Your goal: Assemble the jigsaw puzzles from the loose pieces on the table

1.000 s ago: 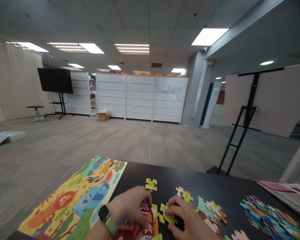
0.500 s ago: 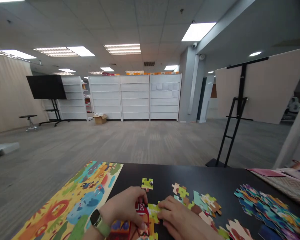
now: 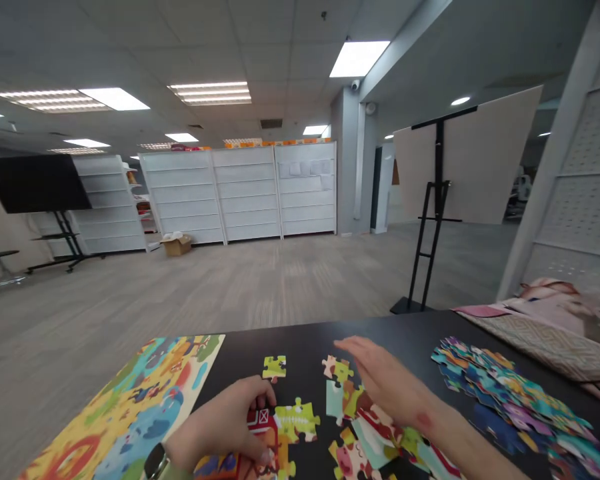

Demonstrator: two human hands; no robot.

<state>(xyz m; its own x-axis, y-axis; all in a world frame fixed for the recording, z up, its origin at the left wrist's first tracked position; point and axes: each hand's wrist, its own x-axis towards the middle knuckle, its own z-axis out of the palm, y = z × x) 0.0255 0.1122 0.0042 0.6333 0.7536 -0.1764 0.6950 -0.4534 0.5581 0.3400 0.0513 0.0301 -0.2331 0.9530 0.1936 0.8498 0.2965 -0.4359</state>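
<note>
My left hand (image 3: pixel 225 421) rests on a partly joined jigsaw puzzle. Its thumb and curled fingers lie around the red barn piece (image 3: pixel 266 435) and grip it against the black table. Attached at the right of the barn are yellow-green jigsaw pieces (image 3: pixel 296 419) with a pale fence pattern. My right hand (image 3: pixel 373 367), fingers stretched out, hovers over loose jigsaw pieces (image 3: pixel 350 457) and holds nothing that I can see. Beyond the joined part, a single green jigsaw piece (image 3: pixel 275 366) lies apart. The palm side of my left hand is hidden.
A colourful animal picture sheet (image 3: pixel 130 407) lies at the left. A heap of blue and purple jigsaw pieces (image 3: pixel 510 393) covers the right side of the black table (image 3: pixel 300 340), near a patterned cloth bag (image 3: pixel 540 340). Behind stands a black easel (image 3: pixel 430 233).
My right hand has left the green fence pieces and moved right and forward, over the loose pieces. My left hand has stayed on the puzzle. The view has turned right.
</note>
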